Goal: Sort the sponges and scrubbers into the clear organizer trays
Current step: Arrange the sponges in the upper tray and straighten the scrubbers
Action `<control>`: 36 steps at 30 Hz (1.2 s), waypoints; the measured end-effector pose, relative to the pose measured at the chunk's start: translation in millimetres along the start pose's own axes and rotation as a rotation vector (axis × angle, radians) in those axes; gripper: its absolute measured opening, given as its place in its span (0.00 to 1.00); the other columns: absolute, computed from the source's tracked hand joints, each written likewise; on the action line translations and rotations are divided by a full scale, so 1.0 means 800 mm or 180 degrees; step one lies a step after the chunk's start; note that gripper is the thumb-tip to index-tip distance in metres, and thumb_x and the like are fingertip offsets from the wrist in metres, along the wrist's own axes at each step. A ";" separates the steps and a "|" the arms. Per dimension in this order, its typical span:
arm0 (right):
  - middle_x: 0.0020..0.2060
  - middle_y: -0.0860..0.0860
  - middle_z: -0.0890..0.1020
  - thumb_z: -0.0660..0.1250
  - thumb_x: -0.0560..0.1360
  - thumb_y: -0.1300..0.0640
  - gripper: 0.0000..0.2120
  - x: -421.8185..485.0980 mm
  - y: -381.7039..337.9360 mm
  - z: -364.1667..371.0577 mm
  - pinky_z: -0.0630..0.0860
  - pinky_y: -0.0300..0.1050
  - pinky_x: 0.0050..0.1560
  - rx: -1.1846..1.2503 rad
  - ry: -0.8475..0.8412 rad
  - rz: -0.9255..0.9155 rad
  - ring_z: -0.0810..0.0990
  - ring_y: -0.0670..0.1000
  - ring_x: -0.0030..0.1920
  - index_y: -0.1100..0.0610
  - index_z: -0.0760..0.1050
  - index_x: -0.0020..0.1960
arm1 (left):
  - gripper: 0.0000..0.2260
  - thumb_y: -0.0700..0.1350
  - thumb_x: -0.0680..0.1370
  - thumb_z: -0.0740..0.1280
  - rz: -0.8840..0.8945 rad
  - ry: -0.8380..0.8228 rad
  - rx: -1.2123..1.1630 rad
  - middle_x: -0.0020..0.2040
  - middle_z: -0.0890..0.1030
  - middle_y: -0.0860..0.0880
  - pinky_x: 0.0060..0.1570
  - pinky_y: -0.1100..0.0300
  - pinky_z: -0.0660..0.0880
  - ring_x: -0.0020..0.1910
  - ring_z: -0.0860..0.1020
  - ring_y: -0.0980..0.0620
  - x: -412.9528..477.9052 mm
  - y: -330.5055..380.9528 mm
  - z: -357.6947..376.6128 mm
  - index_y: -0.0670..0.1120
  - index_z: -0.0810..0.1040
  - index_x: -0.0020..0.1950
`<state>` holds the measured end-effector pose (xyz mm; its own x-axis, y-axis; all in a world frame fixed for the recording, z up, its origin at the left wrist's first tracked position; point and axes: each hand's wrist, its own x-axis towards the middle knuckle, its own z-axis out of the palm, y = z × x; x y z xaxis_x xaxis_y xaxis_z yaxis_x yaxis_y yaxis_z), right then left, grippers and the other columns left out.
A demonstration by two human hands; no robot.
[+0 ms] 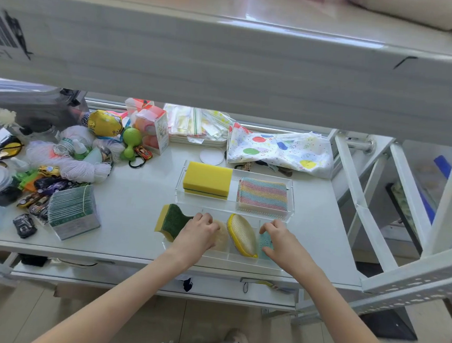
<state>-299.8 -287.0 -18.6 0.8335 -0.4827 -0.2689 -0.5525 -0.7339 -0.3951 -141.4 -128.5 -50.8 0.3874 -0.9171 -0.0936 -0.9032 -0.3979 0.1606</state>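
Observation:
Two clear organizer trays stand mid-table. The far tray (291, 187) holds a yellow block sponge (207, 179) and a pastel striped knitted scrubber (263, 194). The near tray (242, 262) holds a beige round scrubber (222, 237), a yellow-rimmed oval loofah (243, 235) and a teal mesh scrubber (265, 242). A green-and-yellow curved scouring sponge (171, 221) lies at the near tray's left end. My left hand (197, 235) rests over the beige scrubber, fingers curled on it. My right hand (281, 240) touches the teal scrubber, thumb and fingers around it.
Left of the trays lie a banded stack of green cards (71, 210), toy cars (24, 224), string bundles (76, 169) and small toys. A balloon-print bag (280, 151) and zip bags (196, 125) lie at the back. A shelf beam (228, 63) overhangs. The table edge is near.

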 end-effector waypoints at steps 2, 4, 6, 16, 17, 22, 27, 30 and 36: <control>0.59 0.54 0.71 0.66 0.74 0.64 0.15 0.001 0.000 -0.001 0.74 0.46 0.51 0.0005 -0.0011 0.0008 0.77 0.57 0.52 0.58 0.71 0.60 | 0.18 0.45 0.77 0.66 -0.0013 -0.0018 0.0042 0.63 0.72 0.43 0.63 0.54 0.68 0.61 0.70 0.45 0.001 0.000 0.000 0.45 0.71 0.66; 0.59 0.54 0.72 0.67 0.74 0.64 0.15 0.002 0.002 -0.001 0.75 0.47 0.53 0.0039 0.0003 0.0028 0.77 0.56 0.52 0.57 0.72 0.60 | 0.17 0.46 0.77 0.65 -0.0006 -0.0051 0.0148 0.64 0.72 0.43 0.63 0.54 0.68 0.61 0.70 0.44 0.002 -0.001 0.001 0.44 0.71 0.66; 0.59 0.54 0.72 0.67 0.74 0.64 0.15 0.001 0.001 0.000 0.74 0.45 0.51 0.0020 0.0020 0.0037 0.77 0.55 0.50 0.58 0.71 0.60 | 0.17 0.46 0.78 0.64 0.0006 -0.0136 0.0271 0.64 0.72 0.42 0.63 0.53 0.68 0.61 0.70 0.43 0.001 -0.001 0.000 0.44 0.70 0.66; 0.58 0.51 0.75 0.65 0.76 0.51 0.16 -0.004 -0.046 -0.026 0.76 0.48 0.52 -0.0058 0.0286 -0.0338 0.77 0.54 0.56 0.53 0.72 0.62 | 0.16 0.47 0.76 0.67 -0.0443 0.0805 -0.0381 0.61 0.75 0.47 0.63 0.55 0.69 0.60 0.71 0.47 -0.031 -0.025 -0.067 0.47 0.73 0.64; 0.58 0.51 0.75 0.65 0.76 0.50 0.16 -0.002 -0.056 -0.023 0.76 0.49 0.52 0.0007 0.0253 -0.0395 0.77 0.54 0.56 0.53 0.71 0.62 | 0.16 0.47 0.76 0.68 -0.0594 0.0892 -0.0350 0.59 0.75 0.46 0.60 0.54 0.70 0.59 0.71 0.47 -0.037 -0.035 -0.073 0.47 0.74 0.62; 0.58 0.55 0.74 0.66 0.76 0.55 0.16 0.008 -0.079 0.004 0.70 0.44 0.43 -0.0128 0.0078 -0.0462 0.78 0.58 0.51 0.53 0.69 0.63 | 0.15 0.46 0.76 0.68 -0.1156 0.0553 -0.0552 0.59 0.72 0.44 0.54 0.53 0.74 0.56 0.72 0.44 -0.059 -0.069 -0.069 0.49 0.72 0.62; 0.57 0.55 0.74 0.66 0.76 0.57 0.15 0.010 -0.081 0.009 0.71 0.45 0.44 -0.0206 0.0146 -0.0436 0.78 0.58 0.51 0.54 0.69 0.62 | 0.16 0.42 0.75 0.69 -0.1194 0.0464 -0.1139 0.52 0.74 0.44 0.52 0.54 0.76 0.49 0.77 0.45 -0.059 -0.071 -0.067 0.48 0.73 0.61; 0.56 0.56 0.74 0.66 0.76 0.59 0.15 0.010 -0.086 0.012 0.74 0.48 0.47 -0.0259 0.0175 -0.0429 0.78 0.59 0.51 0.56 0.70 0.61 | 0.15 0.43 0.75 0.69 -0.1185 0.0442 -0.1167 0.52 0.75 0.44 0.52 0.54 0.76 0.48 0.78 0.45 -0.058 -0.073 -0.066 0.48 0.73 0.61; 0.54 0.56 0.74 0.67 0.75 0.61 0.12 0.011 -0.086 0.018 0.74 0.49 0.48 -0.0106 0.0243 -0.0354 0.77 0.59 0.52 0.58 0.71 0.58 | 0.16 0.43 0.75 0.69 -0.1194 0.0392 -0.1159 0.52 0.75 0.43 0.52 0.53 0.76 0.49 0.77 0.45 -0.056 -0.076 -0.064 0.47 0.73 0.61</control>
<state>-254.5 -233.6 -6.7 0.8884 -0.4315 -0.1569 -0.4571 -0.7998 -0.3890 -94.8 -64.2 -5.8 0.7099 -0.6975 -0.0976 -0.5845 -0.6608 0.4709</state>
